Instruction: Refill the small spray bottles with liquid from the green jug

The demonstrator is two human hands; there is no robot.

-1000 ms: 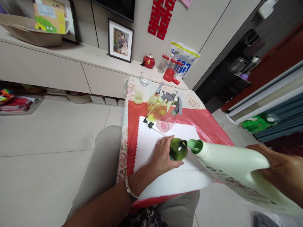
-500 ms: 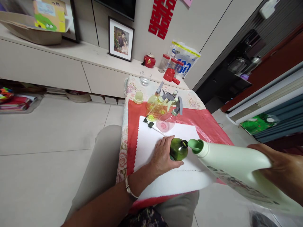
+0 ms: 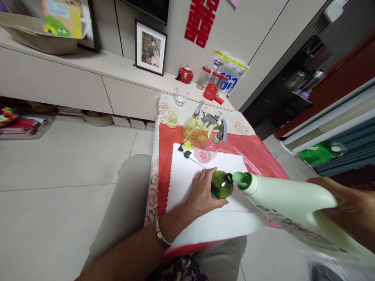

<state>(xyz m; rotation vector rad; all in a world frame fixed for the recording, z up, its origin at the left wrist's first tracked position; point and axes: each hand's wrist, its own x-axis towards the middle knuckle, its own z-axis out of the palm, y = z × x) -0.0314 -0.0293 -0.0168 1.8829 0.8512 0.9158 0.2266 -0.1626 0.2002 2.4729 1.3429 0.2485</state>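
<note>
My left hand [image 3: 203,193] is wrapped round a small green bottle [image 3: 222,185], whose open neck points toward the right. On the right, my right hand [image 3: 348,210] grips the handle of a large pale-green jug [image 3: 290,195], tipped nearly on its side. The jug's green spout is right at the bottle's mouth; whether liquid is flowing I cannot tell. Beyond the bottle, a black pump head [image 3: 188,154] with its white tube lies on the white cloth [image 3: 187,232]. A pink-tinted spray bottle [image 3: 206,150] stands just behind it.
Yellowish spray bottles [image 3: 191,130] stand behind the pink one, near a pale-yellow cap [image 3: 172,120] and a glass cup [image 3: 180,96]. Red sheeting [image 3: 258,152] lies under the cloth. Along the cabinet stand a red pot [image 3: 185,74], red-lidded jars [image 3: 203,78] and a photo frame [image 3: 150,47].
Almost nothing differs. The whole view has shifted very slightly, while both hands, the bottle and the jug keep their positions.
</note>
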